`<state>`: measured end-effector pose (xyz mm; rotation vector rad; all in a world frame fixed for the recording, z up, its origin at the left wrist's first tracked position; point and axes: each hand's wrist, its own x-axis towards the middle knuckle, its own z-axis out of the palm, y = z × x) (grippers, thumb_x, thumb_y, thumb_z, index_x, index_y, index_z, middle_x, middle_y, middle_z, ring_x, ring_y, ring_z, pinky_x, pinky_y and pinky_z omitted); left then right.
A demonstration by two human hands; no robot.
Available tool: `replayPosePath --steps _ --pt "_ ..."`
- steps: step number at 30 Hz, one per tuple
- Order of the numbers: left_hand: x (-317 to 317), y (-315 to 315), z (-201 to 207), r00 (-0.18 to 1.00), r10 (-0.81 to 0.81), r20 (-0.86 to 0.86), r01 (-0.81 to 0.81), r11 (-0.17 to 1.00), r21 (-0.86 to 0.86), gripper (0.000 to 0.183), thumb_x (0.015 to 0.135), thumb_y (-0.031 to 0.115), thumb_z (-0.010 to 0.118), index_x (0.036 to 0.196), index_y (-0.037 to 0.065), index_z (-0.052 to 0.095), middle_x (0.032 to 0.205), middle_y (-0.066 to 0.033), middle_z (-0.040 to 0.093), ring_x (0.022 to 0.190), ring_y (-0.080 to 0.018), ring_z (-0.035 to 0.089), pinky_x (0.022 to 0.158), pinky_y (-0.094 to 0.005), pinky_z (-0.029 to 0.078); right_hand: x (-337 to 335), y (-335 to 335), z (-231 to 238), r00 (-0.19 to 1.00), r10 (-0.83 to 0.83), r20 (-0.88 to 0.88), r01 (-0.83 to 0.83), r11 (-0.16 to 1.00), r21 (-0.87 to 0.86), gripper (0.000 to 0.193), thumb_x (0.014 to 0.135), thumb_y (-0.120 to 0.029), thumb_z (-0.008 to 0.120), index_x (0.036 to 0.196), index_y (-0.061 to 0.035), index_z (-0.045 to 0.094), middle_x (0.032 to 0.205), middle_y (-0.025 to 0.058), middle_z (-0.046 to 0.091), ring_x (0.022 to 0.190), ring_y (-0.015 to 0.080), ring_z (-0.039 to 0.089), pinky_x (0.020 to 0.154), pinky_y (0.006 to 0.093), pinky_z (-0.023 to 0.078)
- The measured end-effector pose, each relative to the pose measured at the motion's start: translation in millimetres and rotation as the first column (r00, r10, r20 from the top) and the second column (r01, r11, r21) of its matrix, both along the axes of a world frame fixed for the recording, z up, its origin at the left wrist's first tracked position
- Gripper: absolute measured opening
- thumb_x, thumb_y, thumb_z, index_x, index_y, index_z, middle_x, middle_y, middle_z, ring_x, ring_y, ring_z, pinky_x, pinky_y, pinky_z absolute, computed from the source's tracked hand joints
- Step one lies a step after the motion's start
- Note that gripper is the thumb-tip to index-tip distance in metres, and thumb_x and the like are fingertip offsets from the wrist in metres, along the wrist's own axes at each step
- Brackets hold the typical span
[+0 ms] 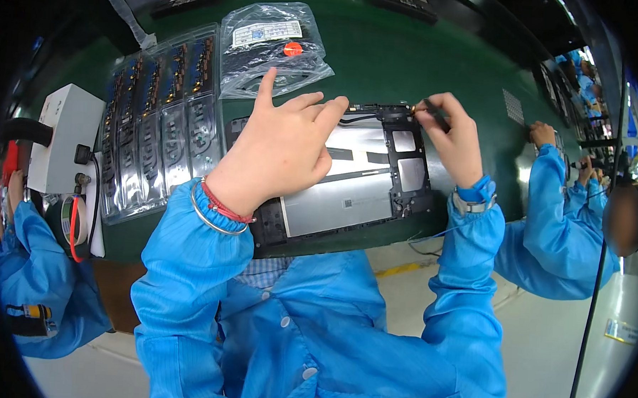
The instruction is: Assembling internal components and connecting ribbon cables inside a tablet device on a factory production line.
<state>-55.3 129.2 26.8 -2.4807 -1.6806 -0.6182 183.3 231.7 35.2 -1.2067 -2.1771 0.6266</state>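
A tablet-like device with its inside exposed lies tilted on the green bench before me. It has a silver metal plate, a black frame and dark cables along its far side. My left hand is over its left part, palm down. Its fingers are spread, with one pointing away from me and others near the device's far edge. At the far right corner my right hand is closed in a pinch. A small dark piece shows between thumb and forefinger, too hidden to name.
Clear plastic trays of small circuit boards and dark parts lie to the left. Behind the device is a clear bag with dark contents. A white box stands at far left. Co-workers in blue sleeves sit at both sides.
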Motion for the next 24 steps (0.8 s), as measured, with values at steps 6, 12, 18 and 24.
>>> replayPosePath --steps 6,12,18,24 --pt "-1.9 -3.1 -2.5 0.998 -0.027 -0.057 0.028 0.999 0.022 0.044 0.072 0.014 0.051 0.115 0.008 0.055 0.113 -0.0074 0.059 0.113 -0.0242 0.051 0.103 -0.0625 0.015 -6.4 2.6 -2.8 0.995 0.018 -0.102 -0.027 0.996 -0.089 0.013 0.083 -0.009 0.06 0.093 -0.0007 0.058 0.078 0.0075 0.063 0.071 0.0119 0.058 0.064 0.0242 0.044" --pt "-0.9 0.5 8.2 0.984 -0.067 -0.165 0.059 0.997 -0.052 0.04 0.071 0.017 0.054 0.109 0.008 0.06 0.119 -0.0066 0.057 0.117 -0.0223 0.048 0.104 -0.062 0.013 -5.1 -1.7 -10.2 1.0 -0.017 -0.025 0.017 0.999 0.036 0.016 0.079 -0.007 0.065 0.093 0.0003 0.063 0.078 0.0065 0.063 0.072 0.0112 0.059 0.065 0.0237 0.047" --pt "2.9 4.3 15.7 0.957 -0.126 -0.261 0.108 0.991 -0.083 0.041 0.066 0.015 0.062 0.106 0.007 0.061 0.118 -0.0084 0.057 0.117 -0.0221 0.047 0.105 -0.061 0.015 -6.3 -12.1 -10.6 0.998 0.002 0.057 -0.011 0.988 0.157 0.024 0.072 0.002 0.064 0.095 -0.0015 0.063 0.079 0.0111 0.06 0.071 0.0231 0.06 0.065 0.0279 0.048" --pt "2.9 7.3 16.5 0.924 -0.15 -0.352 0.147 0.989 -0.037 0.044 0.062 0.014 0.064 0.105 0.006 0.061 0.116 -0.0099 0.057 0.118 -0.0225 0.046 0.105 -0.0597 0.017 -4.5 -15.1 -9.0 0.992 -0.012 0.129 -0.015 0.979 0.205 0.035 0.065 0.009 0.063 0.098 -0.0025 0.061 0.079 0.011 0.058 0.073 0.0247 0.059 0.065 0.0304 0.048"
